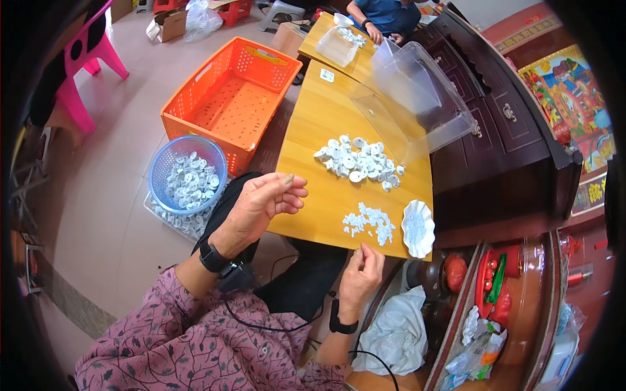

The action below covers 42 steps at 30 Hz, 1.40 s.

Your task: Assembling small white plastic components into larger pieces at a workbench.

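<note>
My left hand (270, 201) is raised just off the left edge of the yellow table (300, 137), its fingers curled and the thumb against the index finger. Whatever it may hold is hidden. My right hand (364, 272) is at the near table edge with thumb and fingertips pinched together; anything between them is too small to make out. Just beyond it lies a loose spread of tiny white plastic pieces (372, 220). Farther back sits a heap of larger round white plastic parts (357, 159). A white scalloped dish (427, 247) with tiny pieces stands at the right corner.
Left of the table are a blue mesh basket (156, 171) of white parts and an orange crate (186, 127). A clear plastic bin (427, 98) lies at the far right, beside a dark cabinet (502, 163). Another person (391, 16) sits at the far end.
</note>
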Tool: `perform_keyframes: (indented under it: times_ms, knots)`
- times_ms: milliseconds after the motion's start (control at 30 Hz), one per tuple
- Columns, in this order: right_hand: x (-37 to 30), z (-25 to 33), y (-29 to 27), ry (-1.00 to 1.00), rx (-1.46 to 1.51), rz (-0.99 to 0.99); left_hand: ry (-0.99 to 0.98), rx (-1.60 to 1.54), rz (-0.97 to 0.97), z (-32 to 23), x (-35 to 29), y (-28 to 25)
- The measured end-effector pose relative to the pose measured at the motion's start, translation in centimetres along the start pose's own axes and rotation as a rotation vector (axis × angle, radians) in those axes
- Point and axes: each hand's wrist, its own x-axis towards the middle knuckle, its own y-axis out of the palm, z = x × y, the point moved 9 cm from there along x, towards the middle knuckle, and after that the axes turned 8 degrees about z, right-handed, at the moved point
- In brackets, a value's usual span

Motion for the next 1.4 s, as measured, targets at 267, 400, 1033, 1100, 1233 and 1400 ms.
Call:
perform_keyframes:
  times_ms: [267, 400, 1033, 1100, 1233, 1400]
  knots:
    - [7.8, 1.7, 7.1, -0.148, -0.054, 0.263, -0.109, 0.110, -0.137, 5.1, 0.6, -3.4]
    - [11.5, 0.3, 10.2, -0.190, -0.150, 0.299, -0.165, 0.103, -0.119, 6.7, 0.5, -3.9]
    - [7.9, 2.2, 10.5, -0.159, 0.135, 0.502, -0.134, 0.348, -0.044, 7.4, 0.2, -3.7]
    - [7.3, 0.6, 10.0, -0.098, 0.175, 0.461, -0.099, 0.437, -0.031, 7.1, 0.1, -3.2]
    - [6.5, -0.7, 9.9, 0.012, 0.120, 0.491, -0.023, 0.642, -0.033, 6.2, -0.1, -2.4]
    - [5.6, -0.2, 10.5, 0.052, 0.193, 0.443, 0.026, 0.736, -0.016, 6.1, -0.3, -2.0]
